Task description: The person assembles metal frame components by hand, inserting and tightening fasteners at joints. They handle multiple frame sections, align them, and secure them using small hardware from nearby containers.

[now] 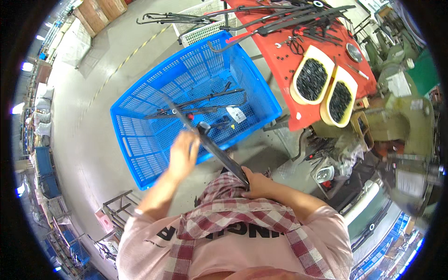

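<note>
A long black wiper blade slants across in front of me, its far end reaching over the blue plastic crate. My right hand grips the near end, close to my checked apron. Beside the blade's middle, near a dark round fitting, is my left hand. It is blurred, and whether its fingers close on the blade is unclear. Below, the blue crate holds several black wiper parts, a white label with printing and a small red piece.
A red-topped table carries two cream bins of small black parts, a wrench and long wiper assemblies. Behind the blue crate stands a pale basket. Green machinery is at right, a metal rack at lower left.
</note>
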Available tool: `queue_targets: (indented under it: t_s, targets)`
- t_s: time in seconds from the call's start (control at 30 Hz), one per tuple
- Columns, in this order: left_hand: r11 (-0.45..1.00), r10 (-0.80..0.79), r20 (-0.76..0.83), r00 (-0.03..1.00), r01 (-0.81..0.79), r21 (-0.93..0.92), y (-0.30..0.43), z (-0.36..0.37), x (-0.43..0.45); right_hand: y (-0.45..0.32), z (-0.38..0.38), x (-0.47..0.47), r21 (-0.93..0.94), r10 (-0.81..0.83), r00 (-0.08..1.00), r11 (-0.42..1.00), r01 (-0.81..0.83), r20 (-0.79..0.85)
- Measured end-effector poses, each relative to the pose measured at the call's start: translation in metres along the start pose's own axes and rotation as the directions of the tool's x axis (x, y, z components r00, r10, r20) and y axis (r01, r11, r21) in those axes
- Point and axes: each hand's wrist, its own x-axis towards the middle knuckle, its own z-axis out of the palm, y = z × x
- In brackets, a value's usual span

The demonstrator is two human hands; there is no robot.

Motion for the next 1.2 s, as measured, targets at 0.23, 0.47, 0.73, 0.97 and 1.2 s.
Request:
queue_targets:
  t_s: [0.23, 0.47, 0.73, 0.97, 1.2]
  targets:
    - [0.534, -0.741, 0.272, 0.614, 0.293, 0.793, 0.002, 0.041, -0.065, 0.075, 0.051, -0.226, -0.514, -0.335, 0.939, 0.795, 0.323, 0.073]
    - [0.563, -0.429, 0.851, 0.303, 0.826, -0.010, 0.010, 0.106, -0.191, 0.132, 0.126, -0.327, -0.637, -0.431, 0.845, 0.757, 0.147, -0.317]
    - [0.156, -0.627, 0.699, 0.344, 0.935, -0.320, 0.151, 0.126, -0.152, 0.139, 0.158, -0.383, -0.737, -0.509, 0.697, 0.674, -0.044, -0.506]
    - [0.849, -0.397, 0.871, 0.288, 0.477, 0.229, 0.164, 0.108, -0.165, 0.137, 0.164, -0.367, -0.689, -0.487, 0.663, 0.723, -0.060, -0.568]
    - [0.994, 0.101, 0.976, -0.194, -0.009, -0.104, 0.295, 0.130, -0.153, 0.162, 0.157, -0.397, -0.577, -0.454, 0.496, 0.808, -0.121, -0.740]
